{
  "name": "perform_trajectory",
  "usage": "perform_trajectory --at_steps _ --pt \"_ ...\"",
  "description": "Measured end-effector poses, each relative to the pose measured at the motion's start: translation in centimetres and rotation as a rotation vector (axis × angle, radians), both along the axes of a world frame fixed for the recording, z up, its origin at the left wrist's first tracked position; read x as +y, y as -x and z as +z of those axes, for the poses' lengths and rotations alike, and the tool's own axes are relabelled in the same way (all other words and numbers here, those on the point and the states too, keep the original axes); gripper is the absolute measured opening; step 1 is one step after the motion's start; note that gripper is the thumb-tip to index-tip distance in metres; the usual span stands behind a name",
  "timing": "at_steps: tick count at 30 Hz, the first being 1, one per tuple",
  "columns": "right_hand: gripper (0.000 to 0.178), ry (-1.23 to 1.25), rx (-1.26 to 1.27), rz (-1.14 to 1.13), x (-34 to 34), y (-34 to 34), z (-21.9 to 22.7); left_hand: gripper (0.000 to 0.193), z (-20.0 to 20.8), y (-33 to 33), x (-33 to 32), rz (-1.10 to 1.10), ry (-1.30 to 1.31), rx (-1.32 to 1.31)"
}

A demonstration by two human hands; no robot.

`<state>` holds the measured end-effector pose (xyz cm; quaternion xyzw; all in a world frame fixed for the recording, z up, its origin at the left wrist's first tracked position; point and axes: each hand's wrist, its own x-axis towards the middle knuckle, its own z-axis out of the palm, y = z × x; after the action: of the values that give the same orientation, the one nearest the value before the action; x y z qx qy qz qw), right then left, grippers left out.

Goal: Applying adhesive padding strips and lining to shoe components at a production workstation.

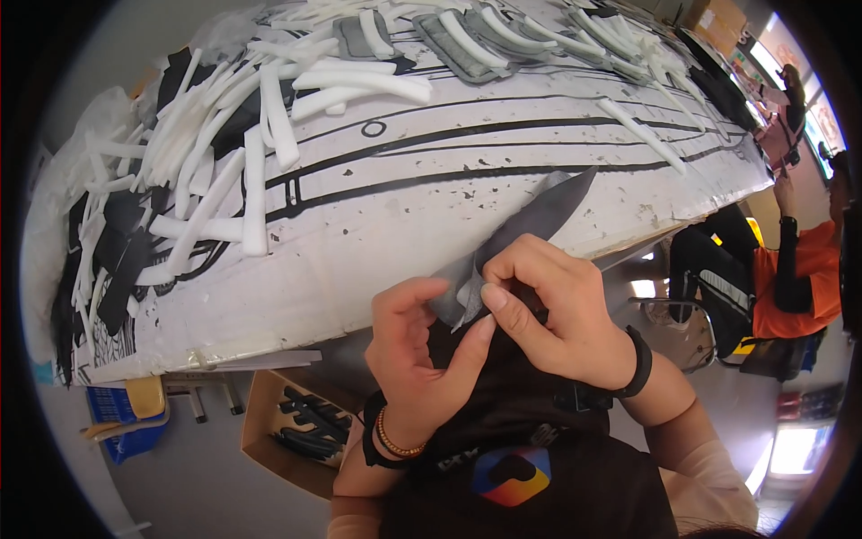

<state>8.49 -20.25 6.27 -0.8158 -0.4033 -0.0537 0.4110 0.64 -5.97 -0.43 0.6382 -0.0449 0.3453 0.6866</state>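
Observation:
A long dark grey piece of fabric [530, 211] stretches from my hands over the table's near edge, its pointed far end lying on the tabletop. My right hand [561, 310] pinches its near end between thumb and fingers. At that end the fabric is folded open, and a small pale bit shows inside. My left hand [413, 355] is just left of this end, with thumb and index finger spread apart. Its index fingertip is at the fabric's edge; whether it touches is hard to tell. The left thumb tip points toward the right thumb.
The white table [359, 242] bears black drawn lines. White foam strips [256, 189] pile up at left; grey fabric pieces with foam strips [449, 45] lie at the far side. Below stands a cardboard box [260, 422] of black pieces. A person in orange [804, 278] sits at right.

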Motion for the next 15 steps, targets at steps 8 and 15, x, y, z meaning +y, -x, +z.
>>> perform_trajectory --at_steps 8,15 --pt "0.016 0.086 -0.123 -0.037 -0.2 -0.9 0.6 0.065 -1.0 -0.6 -0.3 -0.045 0.209 -0.075" --pt "0.023 0.187 -0.228 -0.062 -0.8 -1.9 1.1 0.071 0.1 0.1 0.5 -0.189 0.341 0.117"
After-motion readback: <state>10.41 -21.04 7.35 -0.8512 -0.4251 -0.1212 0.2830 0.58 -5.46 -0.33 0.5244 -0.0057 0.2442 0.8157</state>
